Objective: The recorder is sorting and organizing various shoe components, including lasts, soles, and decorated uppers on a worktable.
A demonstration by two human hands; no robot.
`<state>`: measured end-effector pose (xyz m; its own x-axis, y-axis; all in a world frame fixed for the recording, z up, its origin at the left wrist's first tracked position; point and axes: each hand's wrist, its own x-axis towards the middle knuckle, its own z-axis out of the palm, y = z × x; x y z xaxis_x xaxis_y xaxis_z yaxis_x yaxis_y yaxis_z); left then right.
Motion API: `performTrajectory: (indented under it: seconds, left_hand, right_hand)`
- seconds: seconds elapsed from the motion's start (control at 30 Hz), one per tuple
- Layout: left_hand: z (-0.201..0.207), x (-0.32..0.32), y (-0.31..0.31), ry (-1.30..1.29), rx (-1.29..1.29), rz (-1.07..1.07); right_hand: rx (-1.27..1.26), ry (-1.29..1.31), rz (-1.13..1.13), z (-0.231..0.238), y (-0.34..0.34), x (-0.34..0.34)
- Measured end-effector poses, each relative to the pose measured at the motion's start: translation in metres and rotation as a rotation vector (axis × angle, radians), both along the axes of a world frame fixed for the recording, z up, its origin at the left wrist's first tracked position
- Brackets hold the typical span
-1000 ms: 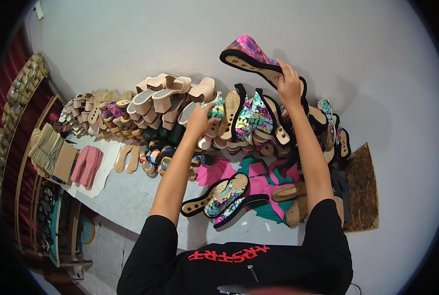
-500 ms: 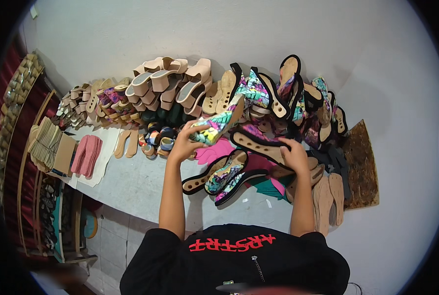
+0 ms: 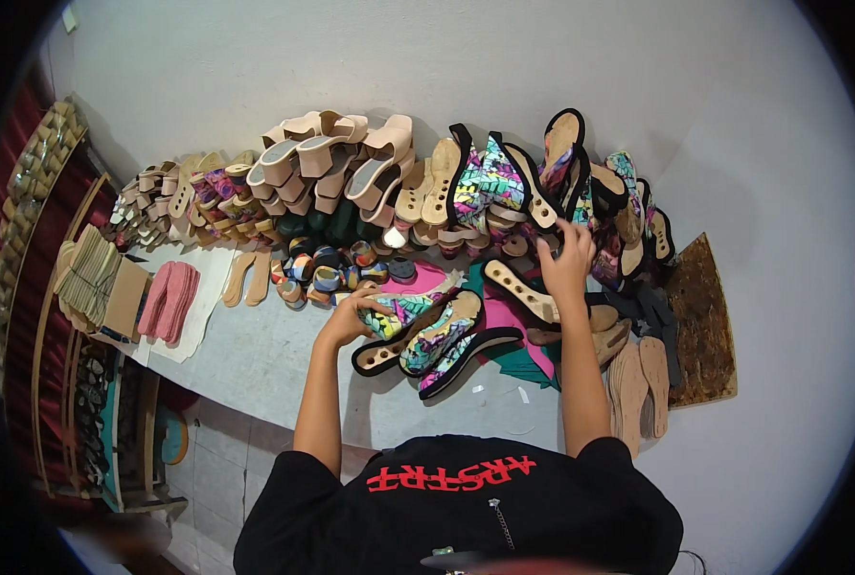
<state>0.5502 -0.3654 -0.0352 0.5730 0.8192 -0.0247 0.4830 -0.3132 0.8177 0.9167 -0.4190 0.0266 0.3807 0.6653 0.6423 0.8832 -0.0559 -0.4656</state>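
Note:
My left hand (image 3: 351,318) grips a multicoloured patterned wedge sandal (image 3: 403,312) by one end, just over a black-edged sole with holes (image 3: 381,358). Two more patterned wedge sandals, including a black-trimmed one (image 3: 470,361), lie beside it on the table. Farther right, my right hand (image 3: 571,261) is open, fingers apart, at the near side of a heap of patterned sandals (image 3: 500,182). A black-edged sole with a row of holes (image 3: 521,291) rests just left of my right wrist. Whether the fingertips touch the heap, I cannot tell.
Pink heeled sandals (image 3: 327,158) are stacked along the wall. Small colourful shoes (image 3: 327,278), pink insoles (image 3: 170,302) and a box of striped pieces (image 3: 121,297) stand left. Tan soles (image 3: 638,383) and a brown board (image 3: 705,321) are at right; pink and green material (image 3: 523,366) lies centrally.
My left hand has lowered the patterned sandal toward the others on the table. My right hand has let go of the holed sole and moved up toward the heap.

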Motion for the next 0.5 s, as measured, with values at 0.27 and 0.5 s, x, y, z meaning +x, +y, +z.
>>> performTrajectory:
  seconds: [0.27,0.5]
  left_hand:
    - [-0.008,-0.004,0.024,0.233,-0.138,-0.117]
    - [0.015,0.067,0.061,0.143,-0.183,-0.133]
  right_hand:
    - [-0.52,-0.125,-0.105,0.053,0.085,-0.012]
    - [-0.671,-0.176,-0.186,0.046,0.12,-0.023]
